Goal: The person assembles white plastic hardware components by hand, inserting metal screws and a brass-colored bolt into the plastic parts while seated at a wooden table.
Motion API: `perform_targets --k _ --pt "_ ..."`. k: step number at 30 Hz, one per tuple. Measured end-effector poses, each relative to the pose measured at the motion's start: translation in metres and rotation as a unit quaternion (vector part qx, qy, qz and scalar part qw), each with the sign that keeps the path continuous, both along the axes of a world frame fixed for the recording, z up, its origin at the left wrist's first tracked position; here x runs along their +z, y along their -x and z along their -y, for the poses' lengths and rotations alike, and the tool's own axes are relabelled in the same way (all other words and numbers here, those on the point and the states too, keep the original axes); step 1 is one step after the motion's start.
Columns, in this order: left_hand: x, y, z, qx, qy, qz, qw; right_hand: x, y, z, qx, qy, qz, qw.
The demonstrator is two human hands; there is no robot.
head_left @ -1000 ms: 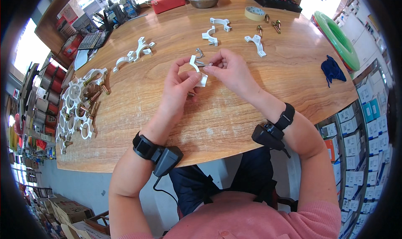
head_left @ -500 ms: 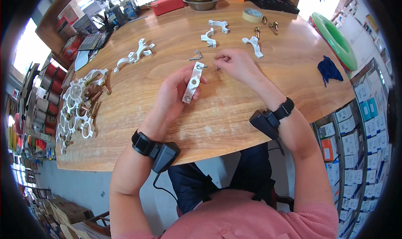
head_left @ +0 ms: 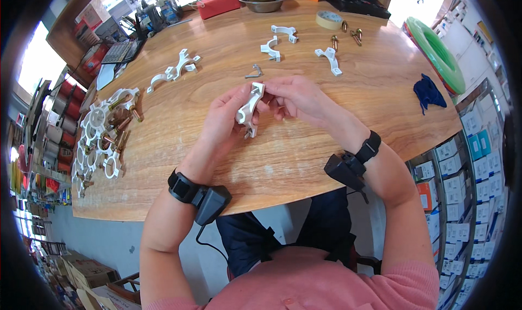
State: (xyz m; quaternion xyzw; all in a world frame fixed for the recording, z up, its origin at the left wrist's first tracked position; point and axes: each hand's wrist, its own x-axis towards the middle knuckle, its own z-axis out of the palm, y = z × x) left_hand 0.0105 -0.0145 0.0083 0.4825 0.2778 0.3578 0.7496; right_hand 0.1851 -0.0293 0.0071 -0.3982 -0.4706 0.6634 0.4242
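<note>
Above the wooden table (head_left: 293, 163), my left hand (head_left: 224, 114) grips a white pipe clamp (head_left: 248, 108), tilted with its upper end toward my right hand. A small metal screw shows at its lower end. My right hand (head_left: 296, 97) is closed, its fingertips pressed together at the clamp's upper right end; whatever lies between them is hidden. Just beyond the hands lie a few small metal screws (head_left: 254, 71). Farther off are loose white clamp halves (head_left: 270, 49), with another half (head_left: 328, 60) to their right.
Assembled white clamps (head_left: 98, 120) with brass-coloured bolts (head_left: 124, 125) are piled at the left. More clamp halves (head_left: 182, 65) lie at the back left. Tape (head_left: 329, 20), bolts (head_left: 356, 35) and a metal bowl (head_left: 262, 4) stand at the back; a dark blue cloth (head_left: 428, 91) lies at the right.
My right hand has moved left and nearer, from beside the clamp to its upper end. The left hand has turned the clamp, so its side now shows.
</note>
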Motion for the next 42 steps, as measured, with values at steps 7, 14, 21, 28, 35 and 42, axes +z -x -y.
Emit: perform_targets --k 7,14,21,28,35,42 --pt "0.0 0.001 -0.001 0.013 -0.004 0.015 1.0 -0.001 0.001 0.002 0.021 0.009 -0.054 0.998" --pt "-0.006 0.004 -0.006 -0.005 -0.046 0.012 0.999 0.0 0.002 0.004 0.026 -0.011 -0.068 0.997" --pt "-0.002 0.005 -0.003 -0.005 -0.046 -0.019 0.999 0.001 0.004 0.003 0.01 -0.013 -0.046 0.999" --pt "0.0 0.008 -0.004 -0.04 -0.011 0.049 0.998 0.003 0.005 0.003 -0.024 -0.001 -0.027 0.999" --pt "0.004 0.005 -0.002 -0.029 0.014 0.06 0.998 0.007 0.004 0.004 -0.012 0.016 -0.092 0.996" --pt "-0.001 0.009 -0.007 -0.061 0.005 0.073 0.995 0.006 0.004 0.004 -0.014 -0.016 -0.06 0.998"
